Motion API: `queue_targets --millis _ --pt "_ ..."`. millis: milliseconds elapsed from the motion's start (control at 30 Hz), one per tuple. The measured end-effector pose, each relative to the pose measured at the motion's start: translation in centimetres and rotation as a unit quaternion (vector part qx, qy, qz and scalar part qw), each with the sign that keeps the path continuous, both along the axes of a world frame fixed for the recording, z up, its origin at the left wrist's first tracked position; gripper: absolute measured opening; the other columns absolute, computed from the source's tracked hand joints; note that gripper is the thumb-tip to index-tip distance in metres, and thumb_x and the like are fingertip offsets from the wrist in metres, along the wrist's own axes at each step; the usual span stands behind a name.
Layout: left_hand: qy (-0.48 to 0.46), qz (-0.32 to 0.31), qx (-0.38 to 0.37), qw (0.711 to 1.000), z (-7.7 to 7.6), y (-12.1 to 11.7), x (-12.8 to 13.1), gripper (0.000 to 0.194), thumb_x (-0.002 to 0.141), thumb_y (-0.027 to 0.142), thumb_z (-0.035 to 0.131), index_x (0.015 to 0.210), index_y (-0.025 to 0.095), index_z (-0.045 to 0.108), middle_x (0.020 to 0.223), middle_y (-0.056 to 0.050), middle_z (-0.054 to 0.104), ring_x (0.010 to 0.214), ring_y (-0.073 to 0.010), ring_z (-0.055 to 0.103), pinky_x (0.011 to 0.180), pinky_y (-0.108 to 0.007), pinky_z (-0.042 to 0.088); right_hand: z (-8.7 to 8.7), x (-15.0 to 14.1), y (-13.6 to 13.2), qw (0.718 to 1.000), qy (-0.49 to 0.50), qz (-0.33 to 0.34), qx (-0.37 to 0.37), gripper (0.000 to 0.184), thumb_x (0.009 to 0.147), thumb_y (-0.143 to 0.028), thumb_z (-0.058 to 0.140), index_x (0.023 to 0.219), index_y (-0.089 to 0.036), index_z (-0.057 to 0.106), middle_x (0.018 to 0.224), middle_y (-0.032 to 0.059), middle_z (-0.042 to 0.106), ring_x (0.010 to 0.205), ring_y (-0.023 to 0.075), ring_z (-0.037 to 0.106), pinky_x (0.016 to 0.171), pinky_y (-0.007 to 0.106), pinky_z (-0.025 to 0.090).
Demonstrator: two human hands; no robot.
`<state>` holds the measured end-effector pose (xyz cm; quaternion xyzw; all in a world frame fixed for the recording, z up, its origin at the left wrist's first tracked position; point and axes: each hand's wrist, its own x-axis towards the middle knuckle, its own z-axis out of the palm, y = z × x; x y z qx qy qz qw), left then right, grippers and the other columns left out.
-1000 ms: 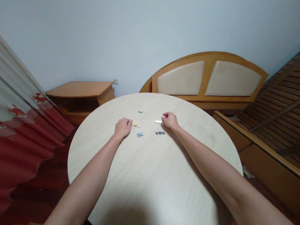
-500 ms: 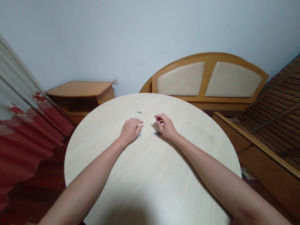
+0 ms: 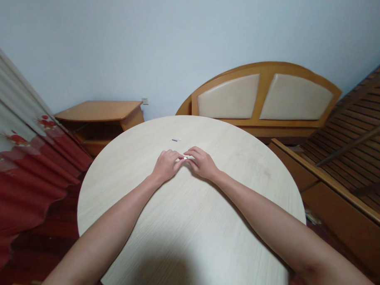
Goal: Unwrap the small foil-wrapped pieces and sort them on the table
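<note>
My left hand (image 3: 166,164) and my right hand (image 3: 202,161) meet fingertip to fingertip near the middle of a round pale wooden table (image 3: 193,225). A small white piece (image 3: 185,158) shows between the fingertips of both hands, which are curled around it. The tan and grey pieces seen earlier are hidden under the hands. One small grey piece (image 3: 175,139) lies alone on the table a little beyond the hands.
A wooden side table (image 3: 98,116) stands at the back left by the wall. A padded wooden headboard (image 3: 263,98) leans behind the round table. A slatted bed frame (image 3: 355,145) fills the right side. A red and white curtain (image 3: 19,165) hangs at the left.
Both hands moved inward from apart until their fingertips met. The right hand carried the white piece toward the left hand, and the loose tan and grey pieces are now covered.
</note>
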<state>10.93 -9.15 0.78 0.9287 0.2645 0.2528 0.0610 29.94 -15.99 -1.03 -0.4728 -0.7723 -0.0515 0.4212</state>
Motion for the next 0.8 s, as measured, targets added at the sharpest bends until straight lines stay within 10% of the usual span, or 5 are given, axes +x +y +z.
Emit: queue_targets --millis 800 --pt "-0.010 0.012 -0.012 1.000 -0.23 0.12 0.00 0.022 0.099 0.036 0.056 0.102 0.020 0.072 0.105 -0.008 0.076 0.102 -0.0244 0.065 0.092 -0.040 0.044 0.28 0.20 -0.05 0.999 -0.018 -0.026 -0.022 0.021 0.096 -0.022 0.052 0.100 -0.020 0.072 0.098 0.0102 0.068 0.092 0.0231 0.062 0.084 0.038 0.050"
